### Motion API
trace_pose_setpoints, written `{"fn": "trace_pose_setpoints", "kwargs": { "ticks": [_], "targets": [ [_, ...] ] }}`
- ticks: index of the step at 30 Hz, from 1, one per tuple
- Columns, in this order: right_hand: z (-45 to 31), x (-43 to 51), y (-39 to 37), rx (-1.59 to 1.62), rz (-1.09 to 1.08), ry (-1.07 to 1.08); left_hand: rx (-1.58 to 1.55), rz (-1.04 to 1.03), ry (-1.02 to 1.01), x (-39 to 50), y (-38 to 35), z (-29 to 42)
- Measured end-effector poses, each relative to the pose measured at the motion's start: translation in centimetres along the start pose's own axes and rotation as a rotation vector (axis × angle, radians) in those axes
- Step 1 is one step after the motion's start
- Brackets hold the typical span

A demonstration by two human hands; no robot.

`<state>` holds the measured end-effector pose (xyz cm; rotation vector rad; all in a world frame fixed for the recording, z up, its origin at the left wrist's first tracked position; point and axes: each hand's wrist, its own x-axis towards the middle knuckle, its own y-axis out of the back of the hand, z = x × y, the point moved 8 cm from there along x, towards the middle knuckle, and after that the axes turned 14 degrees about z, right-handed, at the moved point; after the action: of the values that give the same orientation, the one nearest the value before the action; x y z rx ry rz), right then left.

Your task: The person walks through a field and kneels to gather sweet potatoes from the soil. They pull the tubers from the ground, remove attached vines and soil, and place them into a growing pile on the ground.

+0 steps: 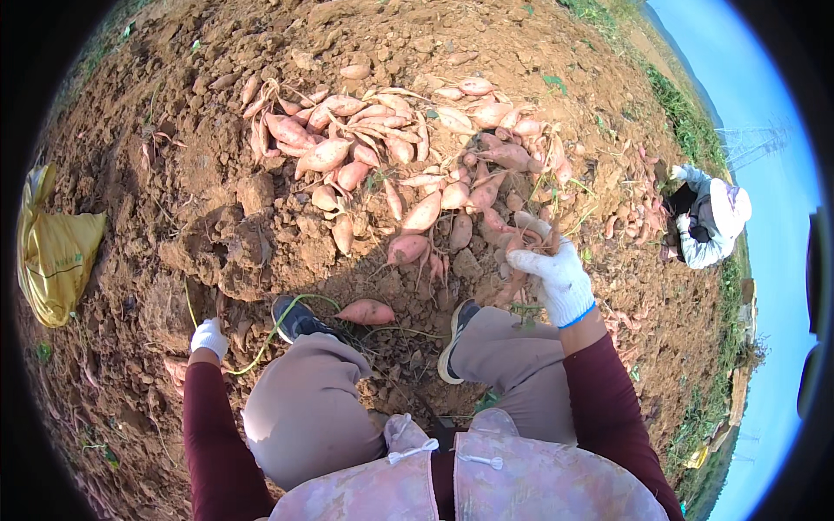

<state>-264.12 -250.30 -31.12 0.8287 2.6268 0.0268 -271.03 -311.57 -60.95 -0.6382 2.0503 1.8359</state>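
Observation:
Dug-up sweet potatoes (326, 155) lie in a long heap on the reddish-brown soil in front of me, many still with thin roots. My right hand (557, 277), in a white knitted glove with a blue cuff, grips a bunch of sweet potato roots and stems (537, 242) at the heap's right end. Down at the left, my left hand (210, 340), also gloved, is at the soil beside a green vine (273, 335). Its fingers are mostly hidden, so its grasp is unclear. One sweet potato (367, 312) lies between my shoes.
A yellow sack (58, 254) lies at the far left. Another person (710, 211) crouches at the right beside more sweet potatoes (642, 208). Large soil clods (215, 251) lie ahead of my left shoe (303, 319). Grass (684, 124) borders the field.

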Motion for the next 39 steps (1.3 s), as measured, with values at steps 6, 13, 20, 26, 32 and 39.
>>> {"fn": "trace_pose_setpoints", "kwargs": {
  "ticks": [6, 13, 20, 26, 32, 39],
  "targets": [
    [-1.7, -1.1, 0.4, 0.141, -0.037, 0.088, -0.269, 0.345, 0.111, -3.6, 2.9, -2.4],
    [-0.9, -2.2, -1.3, 0.056, -0.148, 0.073, -0.326, 0.211, 0.052, -1.8, 3.0, 0.5],
    [0.9, -0.7, -2.0, 0.04, -0.094, -0.017, -0.228, -0.047, 0.134, 5.2, -2.0, 2.0],
    [0.2, -0.4, -2.5, 0.052, -0.048, -0.05, 0.01, -0.148, 0.009, 6.6, -3.5, 1.8],
    [-2.2, -3.1, -2.7, 0.176, -0.152, 0.031, -0.197, 0.081, -0.001, -2.3, 0.0, -1.7],
    [-4.7, -4.0, -1.6, 0.308, -0.183, 0.225, -1.207, 0.339, 0.226, -15.2, 6.2, -5.2]
  ]
}}
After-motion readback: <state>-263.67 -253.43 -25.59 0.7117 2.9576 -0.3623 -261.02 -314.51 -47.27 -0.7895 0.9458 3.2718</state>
